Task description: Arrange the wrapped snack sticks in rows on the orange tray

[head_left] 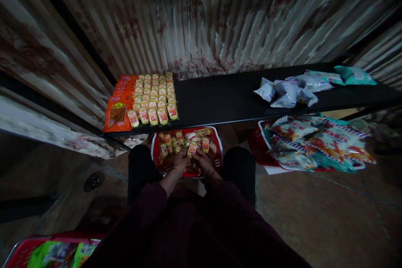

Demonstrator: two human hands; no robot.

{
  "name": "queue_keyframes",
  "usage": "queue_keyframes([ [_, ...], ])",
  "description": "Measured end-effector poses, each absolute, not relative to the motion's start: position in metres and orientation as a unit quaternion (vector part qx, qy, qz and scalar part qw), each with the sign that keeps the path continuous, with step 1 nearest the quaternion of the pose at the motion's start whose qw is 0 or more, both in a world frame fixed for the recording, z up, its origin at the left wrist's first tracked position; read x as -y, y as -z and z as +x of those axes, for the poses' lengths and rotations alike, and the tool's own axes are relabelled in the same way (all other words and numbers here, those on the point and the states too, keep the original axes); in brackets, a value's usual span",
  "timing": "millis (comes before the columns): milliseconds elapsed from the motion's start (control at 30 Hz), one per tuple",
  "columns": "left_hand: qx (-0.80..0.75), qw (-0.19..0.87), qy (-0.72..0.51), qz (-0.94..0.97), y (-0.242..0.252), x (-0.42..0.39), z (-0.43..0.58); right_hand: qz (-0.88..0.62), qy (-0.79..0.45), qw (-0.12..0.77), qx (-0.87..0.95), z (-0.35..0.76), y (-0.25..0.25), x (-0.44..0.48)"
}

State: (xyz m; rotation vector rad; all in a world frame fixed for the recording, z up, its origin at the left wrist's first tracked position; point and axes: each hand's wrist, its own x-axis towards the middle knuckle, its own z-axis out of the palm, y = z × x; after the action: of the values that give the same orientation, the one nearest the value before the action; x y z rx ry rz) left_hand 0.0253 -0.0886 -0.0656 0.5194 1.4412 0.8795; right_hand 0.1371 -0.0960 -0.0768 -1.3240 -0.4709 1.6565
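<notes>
A pleated, pale curtain (201, 21) with reddish patterns is hanging behind everything, and a brown tiled floor (317, 213) is stretching out below, with a round drain (94, 181) showing at the left. A long black shelf (213, 100) is running across in front of the curtain. Below its right part, a red basket (258, 144) is holding a heap of printed snack bags (333, 140), some rising above its rim. Another red basket (216, 137) is sitting between the person's dark-clad knees, just before the shelf's near edge, and small wrapped packets are lying loosely inside it. At the lower left, a third basket (23, 251), partly cut off, is carrying green packages (52, 254). On the shelf, silvery bags (285, 92) are lying in a loose cluster at the right beside a teal bag (358, 76), while orange bags (117, 109) are overlapping at the left end. Right next to these, yellow packets (153, 96) are standing in close rows. The left hand (179, 163) and right hand (204, 163) are meeting over the middle basket, fingers curling partly closed, their tips gripping one small yellow packet (192, 148) between them; the exact finger placement is too dim to tell.
</notes>
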Motion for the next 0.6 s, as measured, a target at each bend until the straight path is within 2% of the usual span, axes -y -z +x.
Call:
queue_keyframes([
  [467, -0.629, 0.637, -0.37, 0.247, 0.075, 0.09, 0.02, -0.559, -0.665, 0.446, 0.217, 0.139, 0.089, 0.096],
  [600, -0.633, 0.611, -0.402, 0.253, 0.082, 0.084, 0.017, -0.584, -0.646, 0.435, 0.228, 0.139, 0.084, 0.097],
])
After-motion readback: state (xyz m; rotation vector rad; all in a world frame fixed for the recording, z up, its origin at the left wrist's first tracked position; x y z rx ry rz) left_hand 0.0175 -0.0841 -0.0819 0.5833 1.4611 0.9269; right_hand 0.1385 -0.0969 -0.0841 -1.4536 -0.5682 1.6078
